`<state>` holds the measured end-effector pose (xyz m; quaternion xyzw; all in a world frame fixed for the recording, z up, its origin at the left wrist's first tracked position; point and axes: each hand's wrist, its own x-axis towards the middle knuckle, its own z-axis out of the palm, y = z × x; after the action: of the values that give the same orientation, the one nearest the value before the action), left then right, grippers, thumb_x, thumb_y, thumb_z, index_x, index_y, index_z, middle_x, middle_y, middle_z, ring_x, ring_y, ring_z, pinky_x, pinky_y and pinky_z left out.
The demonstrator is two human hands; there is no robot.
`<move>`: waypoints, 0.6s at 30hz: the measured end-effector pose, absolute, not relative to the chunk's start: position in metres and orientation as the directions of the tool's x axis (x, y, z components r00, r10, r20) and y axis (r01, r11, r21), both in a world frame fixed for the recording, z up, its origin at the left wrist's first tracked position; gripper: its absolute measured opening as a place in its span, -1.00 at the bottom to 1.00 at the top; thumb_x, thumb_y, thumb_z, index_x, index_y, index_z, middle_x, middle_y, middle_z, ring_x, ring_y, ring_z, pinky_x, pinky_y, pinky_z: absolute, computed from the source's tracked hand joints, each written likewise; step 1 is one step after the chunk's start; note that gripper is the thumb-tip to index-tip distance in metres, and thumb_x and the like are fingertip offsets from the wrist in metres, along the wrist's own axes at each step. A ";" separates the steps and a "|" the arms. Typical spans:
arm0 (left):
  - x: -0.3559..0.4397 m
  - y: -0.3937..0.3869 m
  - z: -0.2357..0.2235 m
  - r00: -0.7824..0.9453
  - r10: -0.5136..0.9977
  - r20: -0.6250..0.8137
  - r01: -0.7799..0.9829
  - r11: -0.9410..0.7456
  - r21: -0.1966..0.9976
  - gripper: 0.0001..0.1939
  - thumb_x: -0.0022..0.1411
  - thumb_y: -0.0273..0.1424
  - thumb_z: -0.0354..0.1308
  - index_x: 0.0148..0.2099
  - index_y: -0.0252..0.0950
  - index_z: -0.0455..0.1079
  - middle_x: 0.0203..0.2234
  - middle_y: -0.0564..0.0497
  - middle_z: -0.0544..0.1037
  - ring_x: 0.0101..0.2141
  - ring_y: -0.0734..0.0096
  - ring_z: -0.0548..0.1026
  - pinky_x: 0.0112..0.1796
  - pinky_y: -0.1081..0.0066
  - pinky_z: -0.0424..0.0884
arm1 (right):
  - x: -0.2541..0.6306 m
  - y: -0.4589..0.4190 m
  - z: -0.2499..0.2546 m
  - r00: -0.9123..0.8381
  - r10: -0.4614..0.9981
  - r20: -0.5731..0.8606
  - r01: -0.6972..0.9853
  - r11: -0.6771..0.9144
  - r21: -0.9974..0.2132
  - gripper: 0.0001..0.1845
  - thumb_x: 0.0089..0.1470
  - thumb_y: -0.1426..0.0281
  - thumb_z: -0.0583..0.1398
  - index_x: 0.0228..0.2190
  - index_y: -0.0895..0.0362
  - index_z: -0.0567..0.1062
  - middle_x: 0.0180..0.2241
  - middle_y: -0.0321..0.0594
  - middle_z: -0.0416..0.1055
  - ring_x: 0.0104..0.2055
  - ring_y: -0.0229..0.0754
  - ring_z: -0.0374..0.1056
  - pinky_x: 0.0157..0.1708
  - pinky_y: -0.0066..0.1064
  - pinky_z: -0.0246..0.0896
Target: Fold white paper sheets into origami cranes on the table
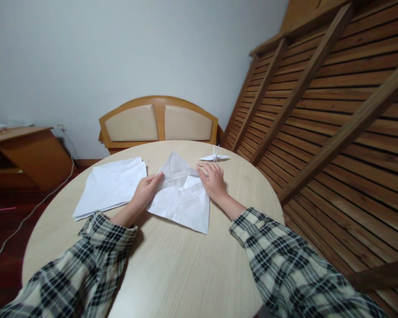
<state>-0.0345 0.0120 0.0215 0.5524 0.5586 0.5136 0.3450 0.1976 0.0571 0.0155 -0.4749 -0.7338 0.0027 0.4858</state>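
A creased sheet of white paper (182,205) is between my two hands over the round table, its top corner pointing away from me. My left hand (146,187) pinches the sheet's left edge, thumb on top. On the opposite edge, my right hand (213,179) has its thumb and fingers closed on the paper, fingertips partly hidden. Fold lines cross the sheet, and its upper part looks bent. Just beyond my right hand stands a folded white paper crane (215,156). Left of my left hand lies a stack of white paper sheets (111,183).
The round, light wooden table (172,274) holds all the paper. Behind it is a headboard (159,104) with two padded panels. A slatted wooden frame (318,132) leans on the right. At the left are a desk (23,145) and a white cable (36,207) on the floor.
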 end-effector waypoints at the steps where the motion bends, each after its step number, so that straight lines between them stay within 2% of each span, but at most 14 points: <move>1: -0.034 0.011 0.021 -0.122 0.976 0.179 0.257 -0.143 0.956 -0.50 0.06 0.06 0.13 -0.47 -0.34 0.36 -0.61 0.02 0.38 -0.59 0.46 0.28 -0.60 0.48 0.15 | 0.197 0.057 0.015 -0.108 0.711 0.695 0.693 0.555 -0.460 -0.73 0.26 0.25 0.05 -0.20 0.05 0.51 -0.12 -0.18 0.50 0.02 -0.07 0.30 0.07 -0.16 0.04; 6: -0.033 0.007 0.023 -0.051 0.983 0.174 0.249 -0.156 0.956 -0.52 0.10 0.05 0.11 -0.44 -0.33 0.37 -0.59 0.02 0.39 -0.58 0.45 0.28 -0.59 0.48 0.16 | 0.195 0.062 0.010 -0.156 0.726 0.670 0.672 0.575 -0.466 -0.58 0.28 0.21 -0.03 -0.50 0.09 0.43 -0.42 -0.20 0.45 -0.25 -0.10 0.33 -0.11 -0.25 0.11; 10: -0.036 0.010 0.023 -0.095 0.959 0.266 0.383 -0.212 0.899 -0.56 0.14 -0.01 0.07 -0.52 -0.30 0.34 -0.64 0.04 0.33 -0.58 0.45 0.24 -0.58 0.47 0.11 | 0.196 0.066 0.010 -0.032 0.773 0.633 0.571 0.534 -0.623 -0.53 0.26 0.11 -0.05 -0.58 0.08 0.31 -0.59 -0.29 0.28 -0.48 -0.20 0.21 -0.38 -0.38 0.08; 14: -0.039 0.014 0.020 -0.074 0.924 0.376 0.523 -0.285 0.804 -0.55 0.17 -0.05 0.03 -0.59 -0.27 0.27 -0.67 0.07 0.25 -0.59 0.45 0.17 -0.55 0.44 0.06 | 0.194 0.068 0.011 0.064 0.801 0.596 0.485 0.497 -0.720 -0.46 0.22 0.02 -0.04 -0.65 0.08 0.19 -0.65 -0.33 0.14 -0.56 -0.24 0.08 -0.50 -0.40 -0.05; 16: -0.039 0.015 0.018 -0.053 0.912 0.406 0.559 -0.310 0.769 -0.56 0.20 -0.06 0.02 -0.57 -0.26 0.27 -0.66 0.07 0.25 -0.58 0.45 0.16 -0.54 0.43 0.04 | 0.194 0.068 0.011 0.085 0.812 0.578 0.488 0.472 -0.734 -0.43 0.20 0.00 -0.03 -0.69 0.08 0.13 -0.68 -0.35 0.07 -0.58 -0.26 0.02 -0.53 -0.41 -0.11; 18: -0.039 0.015 0.018 -0.048 0.899 0.436 0.584 -0.329 0.742 -0.56 0.22 -0.07 0.01 -0.57 -0.25 0.25 -0.65 0.07 0.24 -0.57 0.44 0.16 -0.53 0.42 0.04 | 0.197 0.068 0.012 0.102 0.813 0.574 0.517 0.449 -0.728 -0.43 0.20 0.01 -0.02 -0.69 0.09 0.16 -0.68 -0.34 0.09 -0.58 -0.26 0.04 -0.52 -0.41 -0.11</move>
<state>-0.0388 0.0154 0.0182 0.6689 0.5541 0.4658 0.1691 0.1968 0.0684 0.0116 -0.5068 -0.6561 0.1361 0.5423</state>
